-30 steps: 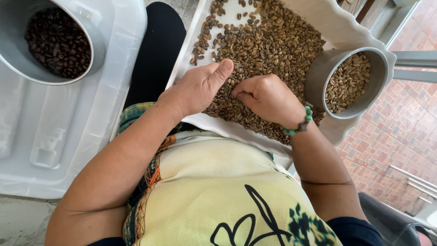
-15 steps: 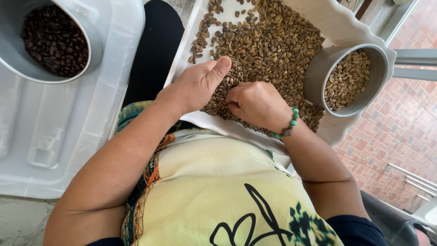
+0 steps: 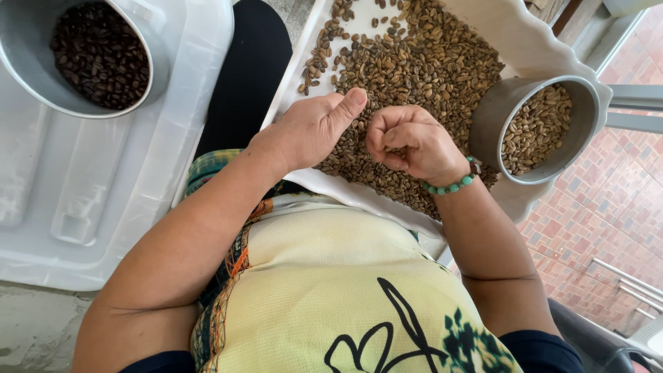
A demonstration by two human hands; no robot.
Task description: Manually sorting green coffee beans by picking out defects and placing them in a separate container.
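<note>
Pale brown beans (image 3: 407, 65) lie heaped on a white tray (image 3: 525, 48) across the lap. The left hand (image 3: 314, 128) rests flat on the heap, fingers together, thumb toward one o'clock. The right hand (image 3: 411, 141) is curled shut just beside it at three o'clock; whether it grips beans, I cannot tell. A metal bowl (image 3: 535, 128) of pale beans sits at three o'clock on the tray; a metal pot (image 3: 93, 55) of dark beans at ten o'clock.

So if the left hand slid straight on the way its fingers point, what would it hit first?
The left hand points up and right across the white tray. It would likely plough into the pile of pale beans first; its height above them is unclear.
</note>
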